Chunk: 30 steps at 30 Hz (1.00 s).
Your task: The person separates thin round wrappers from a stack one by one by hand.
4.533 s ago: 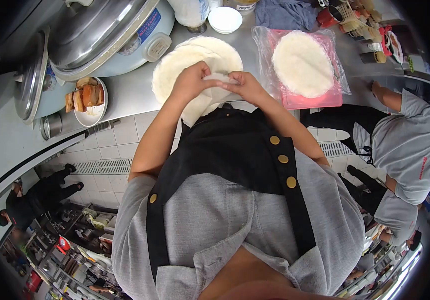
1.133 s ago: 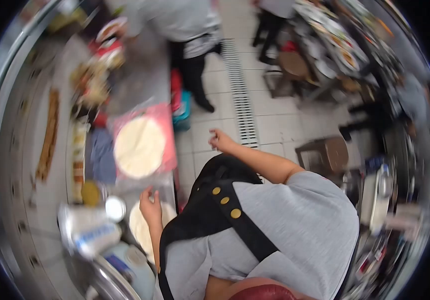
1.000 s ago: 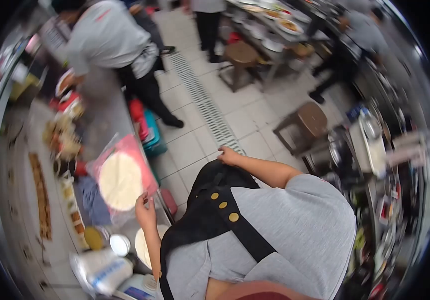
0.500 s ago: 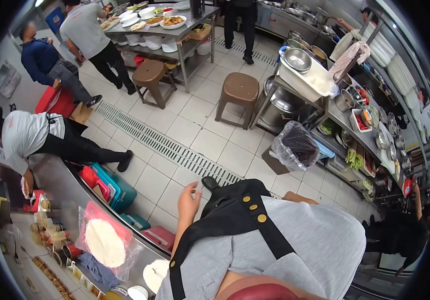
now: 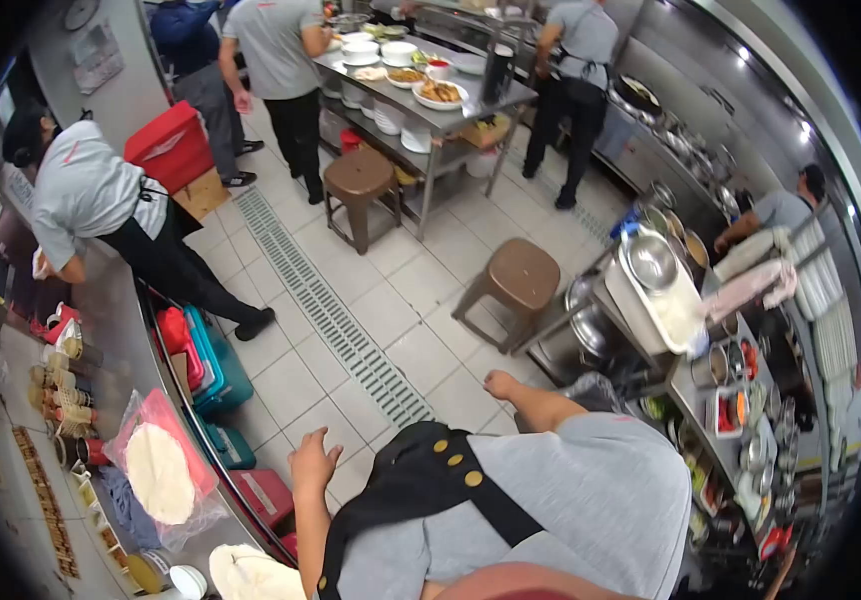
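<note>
My left hand (image 5: 315,460) hangs over the tiled floor with its fingers apart and nothing in it. Nearest to it are the counter's edge and a dark red container (image 5: 257,492) below that edge. On the counter lies a flat pale round of dough (image 5: 160,474), on a red sheet with clear plastic around it. Another pale round (image 5: 251,574) sits closer to my body. My right hand (image 5: 501,385) is stretched forward on the other side, its fingers curled in and no object visible in them. A brown stool (image 5: 523,279) stands beyond that hand, apart from it.
A drain grate (image 5: 336,310) runs along the floor ahead. Another brown stool (image 5: 362,185) stands by a metal table (image 5: 471,122) bearing plates of food. Teal bins (image 5: 213,365) sit beneath the left counter. At right, a white tub (image 5: 671,318) holds a metal bowl. Several co-workers stand around.
My view has shifted forward and turned, bringing the tables and stools nearer. My right hand has come into sight, reaching forward. A person at the back, by the stove, is now visible to the shoulders.
</note>
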Motion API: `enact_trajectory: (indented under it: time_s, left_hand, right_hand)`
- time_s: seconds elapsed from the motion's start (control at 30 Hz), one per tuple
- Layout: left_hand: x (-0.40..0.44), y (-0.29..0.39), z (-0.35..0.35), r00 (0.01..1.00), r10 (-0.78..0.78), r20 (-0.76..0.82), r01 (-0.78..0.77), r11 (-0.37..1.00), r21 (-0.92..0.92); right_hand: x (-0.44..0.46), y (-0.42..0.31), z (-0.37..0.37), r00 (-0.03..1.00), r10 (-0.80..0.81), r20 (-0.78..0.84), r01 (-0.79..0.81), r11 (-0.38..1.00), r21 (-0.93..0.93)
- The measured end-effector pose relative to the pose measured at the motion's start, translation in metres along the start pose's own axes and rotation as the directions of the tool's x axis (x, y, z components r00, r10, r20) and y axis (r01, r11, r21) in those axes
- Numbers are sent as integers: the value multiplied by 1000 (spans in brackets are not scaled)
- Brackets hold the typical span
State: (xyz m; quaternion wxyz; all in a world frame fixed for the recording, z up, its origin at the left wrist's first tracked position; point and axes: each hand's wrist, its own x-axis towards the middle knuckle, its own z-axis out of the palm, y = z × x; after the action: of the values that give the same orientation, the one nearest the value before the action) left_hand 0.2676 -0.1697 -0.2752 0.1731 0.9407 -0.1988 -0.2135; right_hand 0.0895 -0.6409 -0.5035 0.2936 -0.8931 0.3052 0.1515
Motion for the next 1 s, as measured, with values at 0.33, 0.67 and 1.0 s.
enact_trajectory:
  time_s: [0.33, 0.67, 1.0]
  left_hand:
    - [-110, -40, 39, 913, -403, -55, 389, 905, -172]
    - [-320, -133, 65, 108, -850, -515, 471, 500, -727]
    - [-344, -140, 122, -206, -956, -210, 605, 44, -795]
  right_hand:
    - [146, -285, -17, 921, -387, -45, 380, 918, -114]
    - [-178, -557, 195, -113, -710, 695, 870, 267, 415]
    - [-257, -641, 300, -46, -708, 705, 928, 232, 293]
